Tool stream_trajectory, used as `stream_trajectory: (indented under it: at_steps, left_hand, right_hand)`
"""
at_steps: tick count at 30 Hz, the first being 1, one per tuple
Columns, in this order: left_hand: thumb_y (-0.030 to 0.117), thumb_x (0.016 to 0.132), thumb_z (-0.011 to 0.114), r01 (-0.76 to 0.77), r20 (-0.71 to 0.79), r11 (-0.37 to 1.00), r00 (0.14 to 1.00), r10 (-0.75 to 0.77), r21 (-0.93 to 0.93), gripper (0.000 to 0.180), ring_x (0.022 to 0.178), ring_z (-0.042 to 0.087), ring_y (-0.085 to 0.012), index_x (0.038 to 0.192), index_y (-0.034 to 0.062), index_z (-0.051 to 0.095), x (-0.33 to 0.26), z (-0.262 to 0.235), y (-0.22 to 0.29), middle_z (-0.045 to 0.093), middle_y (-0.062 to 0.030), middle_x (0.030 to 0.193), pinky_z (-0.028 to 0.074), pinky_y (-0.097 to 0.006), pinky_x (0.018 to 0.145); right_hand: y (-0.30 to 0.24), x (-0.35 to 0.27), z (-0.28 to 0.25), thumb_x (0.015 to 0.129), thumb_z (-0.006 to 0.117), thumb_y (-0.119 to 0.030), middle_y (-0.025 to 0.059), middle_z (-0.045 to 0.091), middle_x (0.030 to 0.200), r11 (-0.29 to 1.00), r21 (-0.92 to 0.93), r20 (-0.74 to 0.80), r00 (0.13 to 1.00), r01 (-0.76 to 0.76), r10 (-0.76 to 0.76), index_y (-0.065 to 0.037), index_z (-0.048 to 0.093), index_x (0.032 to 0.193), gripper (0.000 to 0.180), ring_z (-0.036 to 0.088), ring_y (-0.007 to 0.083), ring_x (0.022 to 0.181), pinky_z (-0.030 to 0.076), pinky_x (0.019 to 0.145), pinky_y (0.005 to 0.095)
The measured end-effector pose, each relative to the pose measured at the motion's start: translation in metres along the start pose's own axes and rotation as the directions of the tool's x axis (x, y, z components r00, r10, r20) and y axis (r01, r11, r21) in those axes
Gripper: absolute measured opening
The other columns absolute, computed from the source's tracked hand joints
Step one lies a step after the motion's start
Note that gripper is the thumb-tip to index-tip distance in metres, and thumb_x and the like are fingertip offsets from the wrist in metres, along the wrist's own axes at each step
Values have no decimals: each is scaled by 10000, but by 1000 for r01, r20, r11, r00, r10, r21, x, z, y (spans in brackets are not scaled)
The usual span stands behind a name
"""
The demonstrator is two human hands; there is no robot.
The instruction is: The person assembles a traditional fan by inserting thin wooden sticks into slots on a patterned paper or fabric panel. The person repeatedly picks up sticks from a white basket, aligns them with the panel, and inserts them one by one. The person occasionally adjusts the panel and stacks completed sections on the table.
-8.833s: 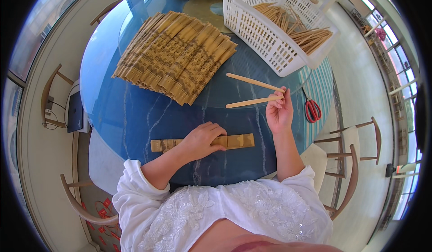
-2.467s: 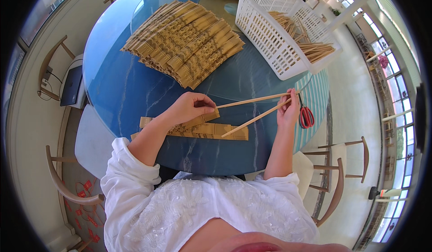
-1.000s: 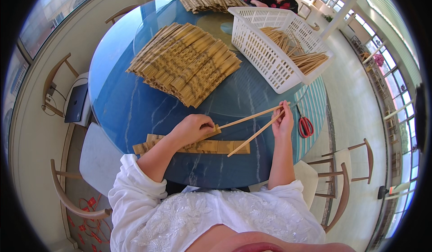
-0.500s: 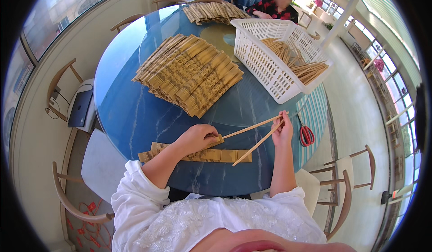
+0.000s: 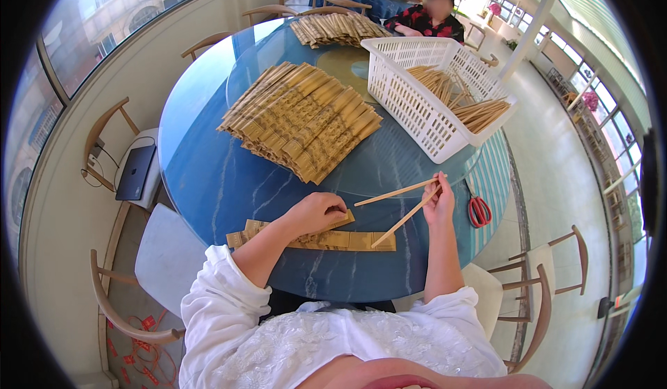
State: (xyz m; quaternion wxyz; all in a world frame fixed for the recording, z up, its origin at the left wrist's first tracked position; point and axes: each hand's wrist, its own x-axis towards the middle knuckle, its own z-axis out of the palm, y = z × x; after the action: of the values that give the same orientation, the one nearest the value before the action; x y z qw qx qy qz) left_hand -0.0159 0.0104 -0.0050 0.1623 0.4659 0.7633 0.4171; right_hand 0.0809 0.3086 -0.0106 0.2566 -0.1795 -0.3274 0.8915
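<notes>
My left hand (image 5: 318, 214) is closed in a pinch on a gold-brown paper chopstick sleeve (image 5: 344, 221) low over the near part of the table. Beneath it lie more flat sleeves, one long sleeve (image 5: 369, 241) reaching out to the right. With its fingertips, my right hand (image 5: 440, 203) grips a pair of wooden chopsticks (image 5: 408, 216) at their far right ends. The two sticks spread apart toward the left. The tip of the upper one stands just off the end of the pinched sleeve; the lower one's tip is over the long sleeve.
A large fanned pile of sleeves (image 5: 302, 121) lies mid-table, with another stack (image 5: 337, 29) farther back. A white plastic basket (image 5: 417, 121) of loose chopsticks stands right of the pile. Red-handled scissors (image 5: 479, 212) lie at the table's right edge. A person (image 5: 431, 20) sits beyond the table.
The upper chopstick's tip was at the sleeve's end; now a small gap separates them. Both hands keep their holds. The whole view has shifted slightly.
</notes>
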Motion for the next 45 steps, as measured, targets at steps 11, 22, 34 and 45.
stream_trajectory:
  at_steps: [11, 22, 34, 45]
  left_hand:
    - [123, 825, 651, 7, 31, 999, 999, -5, -54, 181, 796, 629, -224, 976, 23, 655, -2, -4, 6, 664, -117, 883, 488, -308, 727]
    - [130, 818, 665, 96, 117, 987, 990, -81, -130, 160, 752, 625, -165, 938, 26, 670, 0, -11, 20, 673, -83, 823, 487, -286, 696]
    - [170, 814, 702, 163, 112, 968, 983, -144, -192, 206, 750, 592, -117, 954, 24, 660, 0, -9, 4, 664, -45, 831, 475, -254, 717]
    - [138, 834, 690, 205, 178, 931, 972, -156, -303, 224, 797, 579, -74, 1007, 1, 650, 1, -5, -7, 659, -30, 875, 473, -229, 729]
  right_hand:
    - [2, 7, -4, 933, 542, -216, -18, 421, 569, 1000, 5, 41, 999, 5, -6, -82, 542, 817, 177, 328, 53, 464, 225, 375, 192]
    - [2, 15, -9, 945, 525, -230, -20, 423, 574, 999, 32, 72, 997, 5, -7, -86, 544, 824, 189, 327, 57, 458, 232, 379, 206]
    - [5, 14, -1, 951, 515, -252, -28, 423, 575, 999, 15, 132, 990, -49, 46, -103, 550, 835, 192, 309, 50, 462, 222, 402, 202]
    - [-8, -6, 15, 952, 511, -258, -18, 421, 565, 1000, -10, 71, 997, 29, -28, -85, 545, 860, 199, 271, 47, 412, 210, 373, 198]
